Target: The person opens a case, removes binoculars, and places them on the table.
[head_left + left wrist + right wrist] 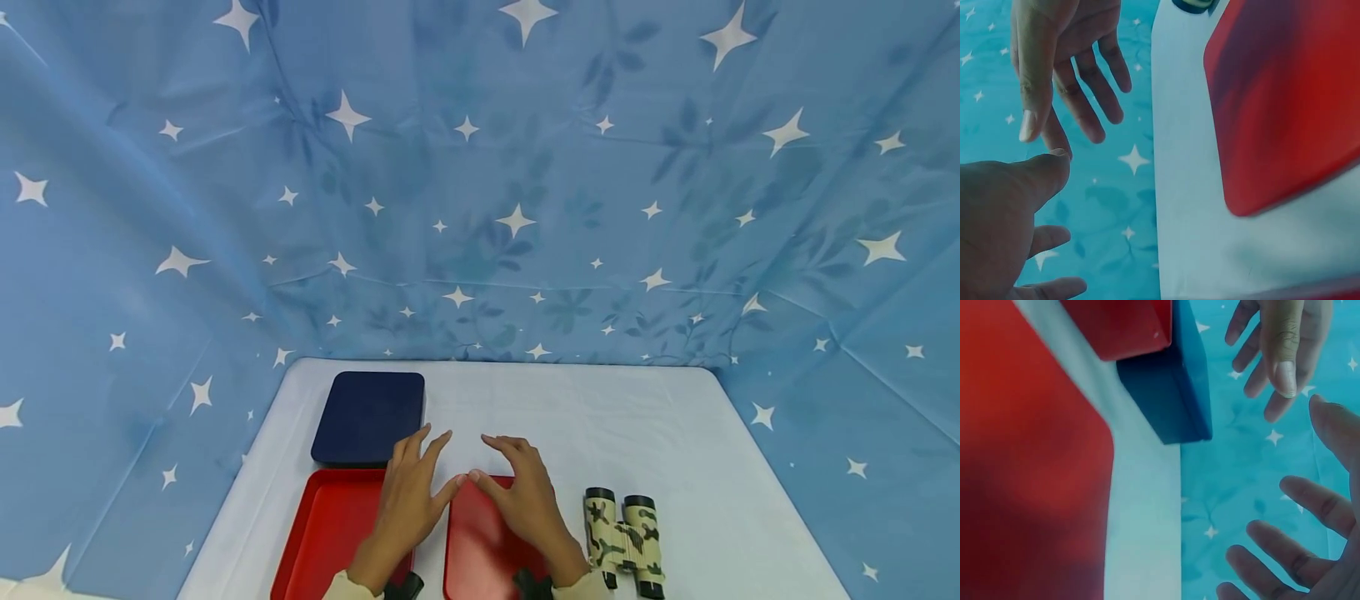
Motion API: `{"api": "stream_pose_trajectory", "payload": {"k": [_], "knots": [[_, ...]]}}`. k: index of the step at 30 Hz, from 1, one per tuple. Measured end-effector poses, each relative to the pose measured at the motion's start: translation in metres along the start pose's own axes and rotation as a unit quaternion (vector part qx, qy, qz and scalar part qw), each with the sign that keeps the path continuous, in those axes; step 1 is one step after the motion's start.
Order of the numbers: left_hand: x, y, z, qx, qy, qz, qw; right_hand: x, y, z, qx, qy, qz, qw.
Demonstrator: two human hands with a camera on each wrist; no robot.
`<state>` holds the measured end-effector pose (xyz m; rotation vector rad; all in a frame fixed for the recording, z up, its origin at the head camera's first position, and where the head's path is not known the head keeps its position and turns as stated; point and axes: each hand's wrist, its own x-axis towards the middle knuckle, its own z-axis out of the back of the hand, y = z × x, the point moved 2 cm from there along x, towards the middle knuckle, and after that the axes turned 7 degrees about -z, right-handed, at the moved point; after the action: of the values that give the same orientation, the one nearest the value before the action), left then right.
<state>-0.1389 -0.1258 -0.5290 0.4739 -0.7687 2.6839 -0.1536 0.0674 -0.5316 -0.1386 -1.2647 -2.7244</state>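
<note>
Hands [412, 487] [525, 492], white table [720, 467], starry blue fabric [585, 179]

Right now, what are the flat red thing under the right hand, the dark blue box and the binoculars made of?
The flat red thing looks smooth and shiny, perhaps plastic or painted metal: pale light spreads over it.
The dark blue box looks smooth and duller, maybe metal or plastic, with rounded corners.
The binoculars seem plastic or rubber, camouflage-patterned with black ends.

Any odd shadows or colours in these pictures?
Left wrist view: a dark, soft-edged patch, shadow or reflection, crosses the red panel; right wrist view: the panel dims toward the bottom; head view: the starry cloth looks bluer than in the wrist views.
</note>
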Motion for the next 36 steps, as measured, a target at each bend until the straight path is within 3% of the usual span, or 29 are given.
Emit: {"api": "stream_pose_trajectory", "payload": {"k": [14, 23, 36], "knots": [[0.002, 0.041, 0.031, 0.011, -0.010, 0.043, 0.9990, 0.020, 0.027, -0.020, 0.048, 0.055, 0.008, 0.997], [0.006, 0.068, 0.048, 0.009, -0.029, 0.061, 0.9977, 0.034, 0.045, -0.035, 0.044, 0.087, 0.008, 0.995], [0.010, 0.109, 0.067, -0.005, 0.018, 0.122, 0.9924, 0.054, 0.056, -0.059, 0.044, 0.113, -0.016, 0.992]]}}
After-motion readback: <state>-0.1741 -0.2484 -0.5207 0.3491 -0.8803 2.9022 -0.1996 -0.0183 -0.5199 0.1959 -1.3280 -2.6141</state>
